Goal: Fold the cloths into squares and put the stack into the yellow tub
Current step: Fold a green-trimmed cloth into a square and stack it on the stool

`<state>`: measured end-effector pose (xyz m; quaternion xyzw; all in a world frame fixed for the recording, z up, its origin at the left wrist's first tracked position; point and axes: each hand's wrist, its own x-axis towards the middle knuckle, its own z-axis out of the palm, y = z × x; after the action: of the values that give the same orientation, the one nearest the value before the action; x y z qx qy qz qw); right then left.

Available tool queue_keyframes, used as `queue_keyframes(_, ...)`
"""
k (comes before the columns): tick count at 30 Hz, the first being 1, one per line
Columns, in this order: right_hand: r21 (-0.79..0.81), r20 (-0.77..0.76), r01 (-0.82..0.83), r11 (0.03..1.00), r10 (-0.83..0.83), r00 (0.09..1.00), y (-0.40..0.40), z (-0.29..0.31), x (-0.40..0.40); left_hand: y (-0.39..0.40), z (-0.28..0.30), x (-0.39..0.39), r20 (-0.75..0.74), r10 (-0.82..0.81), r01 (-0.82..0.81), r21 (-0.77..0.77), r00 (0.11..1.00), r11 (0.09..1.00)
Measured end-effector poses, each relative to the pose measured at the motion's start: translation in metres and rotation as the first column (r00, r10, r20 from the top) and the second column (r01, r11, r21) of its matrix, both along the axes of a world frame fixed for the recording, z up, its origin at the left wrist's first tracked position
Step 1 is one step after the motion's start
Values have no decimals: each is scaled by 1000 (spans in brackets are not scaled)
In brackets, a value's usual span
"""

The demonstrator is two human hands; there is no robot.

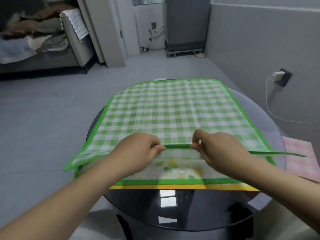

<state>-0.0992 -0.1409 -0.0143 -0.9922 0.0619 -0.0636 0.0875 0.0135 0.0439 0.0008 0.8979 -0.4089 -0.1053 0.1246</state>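
Both forearms reach in from the bottom edge, and the two hands meet at the near hem of the green checked cloth (174, 110). Left hand (138, 149) curls its fingers round the green border, thumb on top, pinching the hem. Right hand (218, 149) does the same just beside it, thumb and forefinger nipped on the border, with a short run of green edge showing between the two grips. That hem is lifted off the pile; the rest of the checked cloth spreads flat away from the hands, its far corners reaching the far side of the round black glass table (173, 210).

Under the raised hem, a second cloth shows: a leaf-print cloth (174, 168), pale with yellow and green leaves and its own green border. Below that, a yellow edge (173, 187) sticks out nearest the camera, whether cloth or something else I cannot tell. Off to the right, a pink checked cloth (299, 158) lies on the table edge, apart from the pile. So three cloths are plainly countable.

No brand, label or writing is readable anywhere.

Further out: a white charger (278, 74) plugged into the right wall with its cable trailing down, and a grey sofa (52, 49) heaped with laundry at far left.
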Motion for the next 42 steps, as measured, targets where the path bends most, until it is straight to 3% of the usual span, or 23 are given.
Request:
queue_keyframes(6,22,20,30,999,-31,999,-14,26,9,-10,24,5,117,-26,23,31,993,999)
queue_keyframes(14,220,-195,-37,975,81,978,-31,63,7,-13,47,15,-136,-118,111,-59,984,992)
queue_keyframes(21,201,-142,-27,979,57,988,-61,55,48,-38,33,47,139,-16,31,-107,990,994)
queue_keyframes(25,240,-40,78,968,-70,997,-80,29,75,-60,12,69,241,42,-3,-159,969,987)
queue_keyframes(33,320,34,219,922,-242,970,-95,-24,112,-83,-49,97,270,132,-83,-184,954,979)
queue_keyframes(42,194,64,259,946,-276,959,-94,-47,116,-87,-68,92,304,200,-131,-231,932,964)
